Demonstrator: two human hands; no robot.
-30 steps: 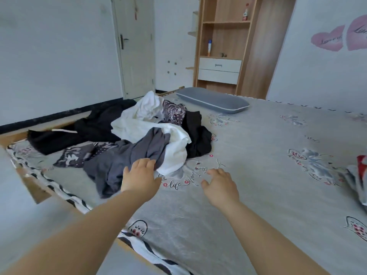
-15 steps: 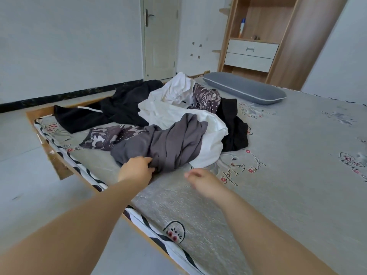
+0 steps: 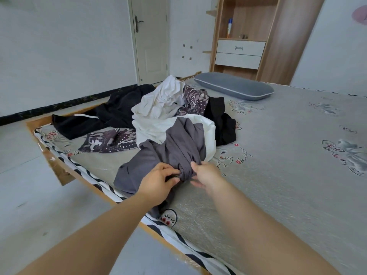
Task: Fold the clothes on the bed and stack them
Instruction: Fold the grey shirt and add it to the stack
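Both hands, the left hand (image 3: 158,180) and the right hand (image 3: 204,172), pinch the bunched gray shirt (image 3: 174,149) at the bed (image 3: 278,175) edge, and pulling it could drag the white shirt (image 3: 172,126) it lies across

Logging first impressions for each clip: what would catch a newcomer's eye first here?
The heap of unfolded clothes near the bed's left edge: white, black and patterned pieces tangled together. In front of it the left hand and right hand both grip the grey garment lying nearest. At the far end lies a grey pillow.
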